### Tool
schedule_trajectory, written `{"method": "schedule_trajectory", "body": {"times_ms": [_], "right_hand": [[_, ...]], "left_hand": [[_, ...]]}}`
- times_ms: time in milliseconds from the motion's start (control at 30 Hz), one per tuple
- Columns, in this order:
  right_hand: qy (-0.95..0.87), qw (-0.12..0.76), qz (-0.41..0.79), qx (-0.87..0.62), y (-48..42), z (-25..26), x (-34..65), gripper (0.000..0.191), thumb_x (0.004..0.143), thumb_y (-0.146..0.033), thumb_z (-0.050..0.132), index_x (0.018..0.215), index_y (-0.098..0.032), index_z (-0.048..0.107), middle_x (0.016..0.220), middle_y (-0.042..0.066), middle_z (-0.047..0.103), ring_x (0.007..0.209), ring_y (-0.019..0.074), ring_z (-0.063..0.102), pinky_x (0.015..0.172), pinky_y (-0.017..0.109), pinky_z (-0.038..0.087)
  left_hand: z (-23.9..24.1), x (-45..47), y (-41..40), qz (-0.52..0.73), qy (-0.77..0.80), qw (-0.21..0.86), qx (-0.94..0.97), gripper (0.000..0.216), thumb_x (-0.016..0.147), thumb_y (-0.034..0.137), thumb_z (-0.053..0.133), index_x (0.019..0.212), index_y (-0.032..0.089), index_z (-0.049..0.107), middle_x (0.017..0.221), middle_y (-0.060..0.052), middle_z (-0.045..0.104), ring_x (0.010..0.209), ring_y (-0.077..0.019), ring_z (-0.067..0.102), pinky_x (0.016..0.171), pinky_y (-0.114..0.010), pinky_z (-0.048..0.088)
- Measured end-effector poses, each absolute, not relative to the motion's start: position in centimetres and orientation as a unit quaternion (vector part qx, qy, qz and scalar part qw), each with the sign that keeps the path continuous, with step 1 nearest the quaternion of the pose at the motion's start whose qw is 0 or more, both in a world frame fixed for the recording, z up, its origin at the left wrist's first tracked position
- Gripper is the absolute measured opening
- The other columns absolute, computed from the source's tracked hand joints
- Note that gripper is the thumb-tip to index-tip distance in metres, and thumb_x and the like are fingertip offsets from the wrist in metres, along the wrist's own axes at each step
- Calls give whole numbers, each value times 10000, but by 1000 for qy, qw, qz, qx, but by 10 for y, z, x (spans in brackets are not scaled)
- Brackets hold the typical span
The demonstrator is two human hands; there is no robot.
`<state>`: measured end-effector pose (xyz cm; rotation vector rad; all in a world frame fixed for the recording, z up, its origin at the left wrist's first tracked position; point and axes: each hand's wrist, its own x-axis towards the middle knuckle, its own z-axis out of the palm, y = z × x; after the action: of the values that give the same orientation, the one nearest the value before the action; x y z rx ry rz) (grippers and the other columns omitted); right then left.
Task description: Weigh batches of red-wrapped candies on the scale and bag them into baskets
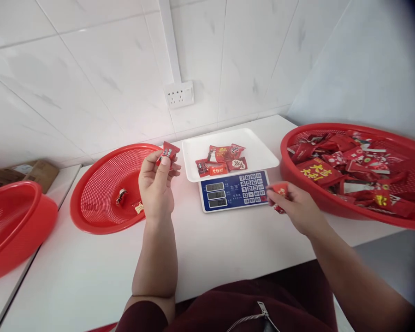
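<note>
Between the thumb and fingers of my left hand [159, 184] is a small red wrapped candy [168, 151], held up near the rim of a red basket. My right hand [302, 207] pinches red wrapped candy [280, 188] beside the keypad of a digital scale [233, 191]; whether it is one piece or more I cannot tell. On the scale's white tray [254, 143] lie several red candies [223, 157] in a loose group. To the right a large red basket [285, 159] holds a heap of red candy packets [352, 170].
The middle red basket [103, 161] has a few small wrapped pieces inside. Another red basket [44, 216] stands at the far left, with a cardboard box [43, 175] behind it. A power socket [180, 94] is on the tiled wall behind the white table [200, 258].
</note>
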<state>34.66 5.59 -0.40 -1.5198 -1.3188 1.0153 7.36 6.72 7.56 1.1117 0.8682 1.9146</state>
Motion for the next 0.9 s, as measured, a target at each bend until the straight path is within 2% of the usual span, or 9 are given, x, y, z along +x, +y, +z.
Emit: {"method": "schedule_trajectory", "body": {"times_ms": [133,300,733,900], "right_hand": [[-483,413,463,-618,29,-33,367,355,665,-524,636,720,-185,548,561,-7,514,461,93,436,398,218,345],[-463,384,510,-615,16,-50,365,358,692,-534,617,724,-186,536,566,-14,505,479,91,430,420,212,336],[-481,337,558,-586,14,-33,339,366,680,-541,607,780,-197,532,556,-35,488,484,100,425,463,225,332],[-485,340,589,-550,14,-27,339,357,713,-531,587,814,-194,527,569,-34,492,495,94,419,457,213,320]], "left_hand": [[79,75,63,749,346,348,445,129,762,298,626,860,220,596,813,-4,623,624,-84,574,572,-197,458],[80,80,62,746,330,360,453,126,757,278,642,855,209,604,791,0,626,620,-82,579,583,-204,462],[77,88,60,719,336,358,493,146,730,257,676,852,201,618,765,-8,637,627,-100,582,584,-224,466],[68,101,60,610,361,423,564,145,744,267,658,871,205,626,770,-10,634,631,-100,572,607,-221,474]]}}
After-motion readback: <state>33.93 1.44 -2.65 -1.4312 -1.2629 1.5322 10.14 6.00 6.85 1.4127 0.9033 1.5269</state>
